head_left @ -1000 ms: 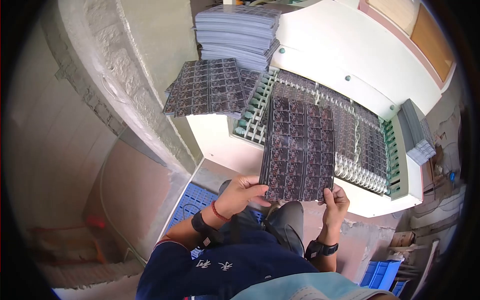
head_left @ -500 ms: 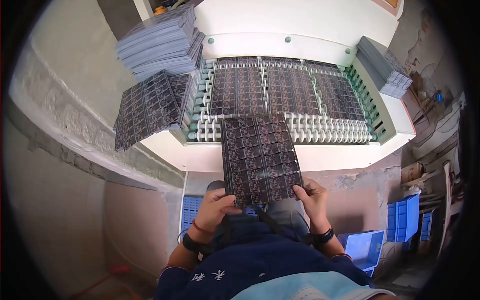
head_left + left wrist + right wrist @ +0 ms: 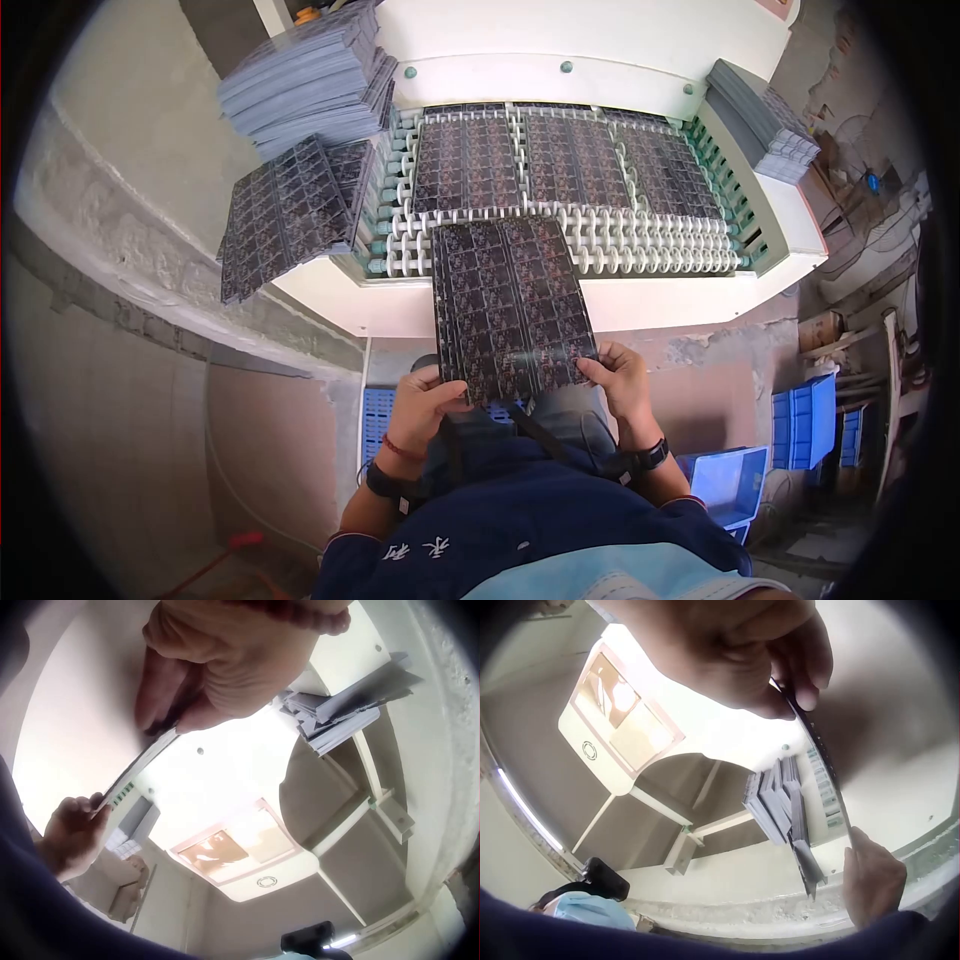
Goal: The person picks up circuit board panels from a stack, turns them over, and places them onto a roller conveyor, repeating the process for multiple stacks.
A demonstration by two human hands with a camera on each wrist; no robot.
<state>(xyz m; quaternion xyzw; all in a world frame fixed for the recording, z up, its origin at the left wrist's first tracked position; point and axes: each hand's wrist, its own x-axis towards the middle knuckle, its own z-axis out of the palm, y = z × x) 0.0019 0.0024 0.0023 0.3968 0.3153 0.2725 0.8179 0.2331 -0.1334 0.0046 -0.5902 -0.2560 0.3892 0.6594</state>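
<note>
Dark patterned panels (image 3: 515,310), a thin stack, are held over the lap in front of the machine. The left hand (image 3: 425,405) pinches their near left corner, thumb on top; the right hand (image 3: 617,380) pinches the near right corner. In the left wrist view the left hand (image 3: 225,664) grips the panel edge (image 3: 142,761), with the right hand (image 3: 75,836) at its far end. The right wrist view shows the right hand (image 3: 742,656) gripping the edge (image 3: 821,750) and the left hand (image 3: 874,881) beyond. Similar panels (image 3: 570,160) lie on the machine's white rollers (image 3: 650,245).
A tall stack of panels (image 3: 305,85) stands at the back left, with loose panels (image 3: 285,215) in front of it. Another stack (image 3: 760,120) leans at the machine's right end. Blue crates (image 3: 730,480) are on the floor at the right.
The head view has swung, so the machine now lies straight ahead. Both hands still hold the panels, which have shifted left relative to the machine. Panels on the rollers have moved slightly away.
</note>
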